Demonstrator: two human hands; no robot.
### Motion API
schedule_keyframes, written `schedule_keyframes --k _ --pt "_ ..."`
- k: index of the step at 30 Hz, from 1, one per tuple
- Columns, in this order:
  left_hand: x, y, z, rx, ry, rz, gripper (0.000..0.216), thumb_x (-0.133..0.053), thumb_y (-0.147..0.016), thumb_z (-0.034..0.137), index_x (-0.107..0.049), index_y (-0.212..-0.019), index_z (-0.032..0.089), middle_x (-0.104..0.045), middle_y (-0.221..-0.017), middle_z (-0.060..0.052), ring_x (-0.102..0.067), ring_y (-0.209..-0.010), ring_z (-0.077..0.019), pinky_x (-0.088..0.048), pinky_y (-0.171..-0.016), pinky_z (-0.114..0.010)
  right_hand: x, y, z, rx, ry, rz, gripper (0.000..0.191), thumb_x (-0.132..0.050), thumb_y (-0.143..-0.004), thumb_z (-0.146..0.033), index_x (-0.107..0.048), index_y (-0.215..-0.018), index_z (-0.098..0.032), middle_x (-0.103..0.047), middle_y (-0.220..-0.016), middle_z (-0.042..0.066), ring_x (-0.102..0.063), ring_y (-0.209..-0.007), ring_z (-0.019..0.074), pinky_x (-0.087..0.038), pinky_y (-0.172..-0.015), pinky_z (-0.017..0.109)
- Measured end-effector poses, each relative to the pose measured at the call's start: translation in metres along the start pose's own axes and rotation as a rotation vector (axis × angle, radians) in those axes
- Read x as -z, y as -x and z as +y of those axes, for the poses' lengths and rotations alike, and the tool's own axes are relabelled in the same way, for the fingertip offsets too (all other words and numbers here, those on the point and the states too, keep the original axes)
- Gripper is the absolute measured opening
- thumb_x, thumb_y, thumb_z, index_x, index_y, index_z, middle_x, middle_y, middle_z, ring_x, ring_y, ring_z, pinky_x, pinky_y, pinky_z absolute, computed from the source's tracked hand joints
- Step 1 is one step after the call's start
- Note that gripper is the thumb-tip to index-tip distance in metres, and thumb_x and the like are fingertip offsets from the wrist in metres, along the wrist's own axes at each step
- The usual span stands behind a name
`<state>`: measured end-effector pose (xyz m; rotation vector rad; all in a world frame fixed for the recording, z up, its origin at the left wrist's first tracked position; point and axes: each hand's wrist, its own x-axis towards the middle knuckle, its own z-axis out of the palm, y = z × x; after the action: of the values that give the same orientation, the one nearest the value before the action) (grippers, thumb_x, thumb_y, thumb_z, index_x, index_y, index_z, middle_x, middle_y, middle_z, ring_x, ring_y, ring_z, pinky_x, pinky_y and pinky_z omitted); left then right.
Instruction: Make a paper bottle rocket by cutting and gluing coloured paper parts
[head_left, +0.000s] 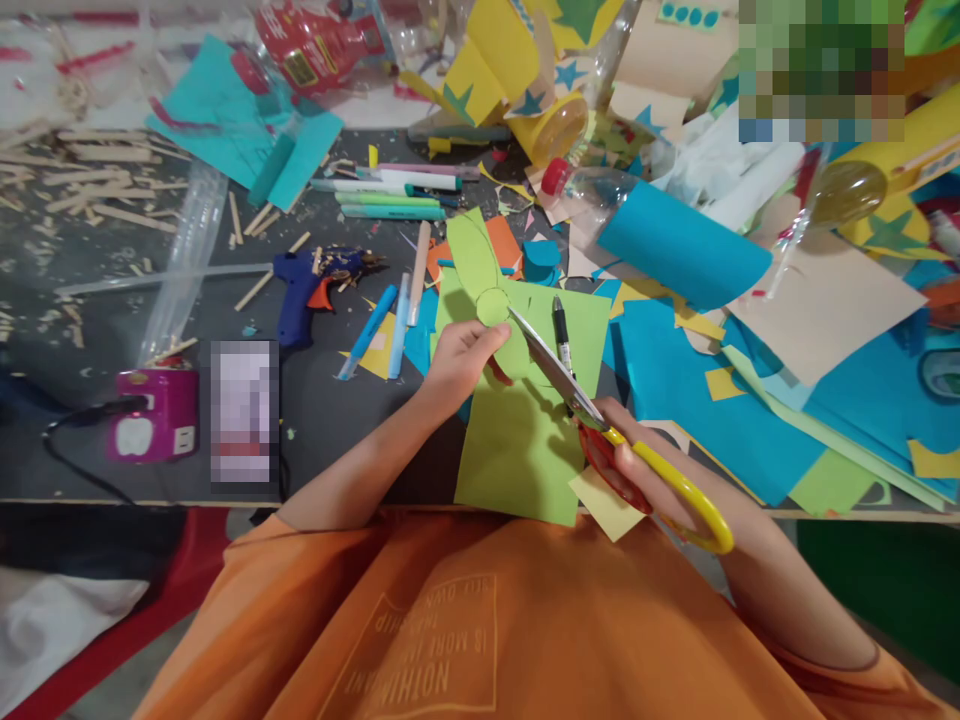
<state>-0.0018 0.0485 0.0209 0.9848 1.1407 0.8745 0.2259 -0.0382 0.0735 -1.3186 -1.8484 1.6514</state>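
Note:
Pinched between the thumb and fingers of my left hand (469, 365) is a light green paper cutout (474, 245), with long rounded lobes and a drawn circle at its middle. My right hand (637, 455) grips a pair of scissors (555, 370) with one yellow and one red handle. The blades point up and left, their tips at the edge of the cutout near the circle. Beneath both hands lies a larger green sheet (517, 450), and a black pen (561, 335) rests on it. A small pale yellow paper piece (609, 505) lies by the scissor handles.
To the left are a blue glue gun (296, 290), a magenta power adapter (154, 415) and scattered wooden sticks (112, 190). Several markers (397, 195) lie ahead. A plastic bottle wrapped in blue paper (682, 240) and blue sheets (705, 400) fill the right side.

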Motion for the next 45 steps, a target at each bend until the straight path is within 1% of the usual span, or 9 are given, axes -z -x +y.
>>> schedule_keyframes --k 4,8,10,15,23,32,36,41,45 --pt "-0.001 0.001 0.003 0.000 -0.056 -0.009 0.049 -0.070 -0.076 0.047 -0.043 -0.043 0.021 -0.043 -0.039 0.003 -0.050 -0.039 -0.0100 -0.047 -0.042 -0.024 0.000 0.001 -0.001 -0.052 -0.062 -0.020 0.042 -0.035 -0.102 -0.056 -0.052 -0.126 -0.027 -0.057 -0.082 0.002 -0.054 -0.066 0.0161 -0.052 -0.059 0.031" --pt "-0.003 0.001 0.006 0.021 -0.072 -0.036 0.057 -0.071 -0.070 0.052 -0.032 -0.041 0.022 -0.022 -0.039 0.007 -0.031 -0.037 -0.0068 -0.044 -0.039 -0.024 0.000 0.000 -0.005 -0.079 -0.007 0.024 0.045 -0.034 -0.100 -0.061 -0.057 -0.123 -0.031 -0.057 -0.079 0.003 -0.054 -0.063 0.0182 -0.054 -0.058 0.034" --pt "-0.004 0.001 0.007 0.033 -0.070 -0.043 0.058 -0.071 -0.067 0.053 -0.029 -0.042 0.023 -0.018 -0.041 0.007 -0.026 -0.038 -0.0065 -0.043 -0.038 -0.024 -0.002 -0.002 -0.005 -0.096 -0.019 0.036 0.048 -0.032 -0.099 -0.064 -0.059 -0.121 -0.030 -0.055 -0.074 0.002 -0.053 -0.060 0.0184 -0.054 -0.055 0.034" --pt "-0.003 0.000 0.004 0.046 -0.061 -0.035 0.052 -0.069 -0.070 0.048 -0.033 -0.042 0.023 -0.023 -0.040 0.007 -0.031 -0.038 -0.0072 -0.043 -0.040 -0.025 -0.006 -0.005 -0.001 -0.096 -0.093 0.034 0.051 -0.036 -0.096 -0.068 -0.059 -0.112 -0.026 -0.047 -0.065 0.000 -0.051 -0.055 0.0171 -0.050 -0.048 0.031" --pt "0.002 0.002 -0.002 0.057 -0.042 -0.008 0.045 -0.064 -0.083 0.039 -0.042 -0.047 0.022 -0.047 -0.045 0.001 -0.051 -0.043 -0.0124 -0.041 -0.043 -0.028 -0.005 -0.006 -0.007 -0.095 -0.064 0.068 0.053 -0.037 -0.093 -0.073 -0.056 -0.101 -0.025 -0.050 -0.074 0.002 -0.048 -0.058 0.0154 -0.045 -0.052 0.031" --pt "0.004 0.000 -0.003 0.032 -0.058 -0.020 0.052 -0.065 -0.083 0.050 -0.039 -0.048 0.023 -0.042 -0.043 0.001 -0.052 -0.049 -0.0146 -0.041 -0.046 -0.029 -0.007 -0.005 -0.002 -0.128 -0.244 -0.019 0.052 -0.040 -0.094 -0.071 -0.048 -0.107 -0.022 -0.038 -0.063 -0.007 -0.031 -0.047 0.0080 -0.026 -0.039 0.024" --pt "0.003 -0.001 0.000 -0.011 -0.026 -0.028 0.050 -0.064 -0.081 0.050 -0.037 -0.049 0.023 -0.037 -0.046 0.002 -0.045 -0.047 -0.0120 -0.039 -0.045 -0.028 -0.006 -0.005 -0.002 -0.120 -0.251 -0.023 0.054 -0.041 -0.093 -0.072 -0.048 -0.109 -0.021 -0.038 -0.062 -0.008 -0.033 -0.045 0.0073 -0.028 -0.038 0.023" --pt "0.002 -0.006 0.001 -0.134 0.016 0.032 0.049 -0.067 -0.077 0.046 -0.035 -0.048 0.022 -0.034 -0.046 0.004 -0.040 -0.044 -0.0095 -0.039 -0.044 -0.025 0.000 -0.003 -0.004 -0.055 -0.179 -0.030 0.050 -0.037 -0.097 -0.067 -0.049 -0.113 -0.021 -0.043 -0.064 -0.006 -0.035 -0.046 0.0086 -0.031 -0.039 0.024" --pt "0.002 -0.006 0.001 -0.102 0.011 -0.005 0.038 -0.065 -0.077 0.041 -0.047 -0.050 0.021 -0.045 -0.042 0.004 -0.046 -0.040 -0.0088 -0.043 -0.044 -0.023 0.001 -0.002 0.002 0.006 -0.081 -0.009 0.047 -0.033 -0.100 -0.063 -0.050 -0.119 -0.024 -0.049 -0.069 -0.002 -0.042 -0.052 0.0123 -0.037 -0.044 0.026"
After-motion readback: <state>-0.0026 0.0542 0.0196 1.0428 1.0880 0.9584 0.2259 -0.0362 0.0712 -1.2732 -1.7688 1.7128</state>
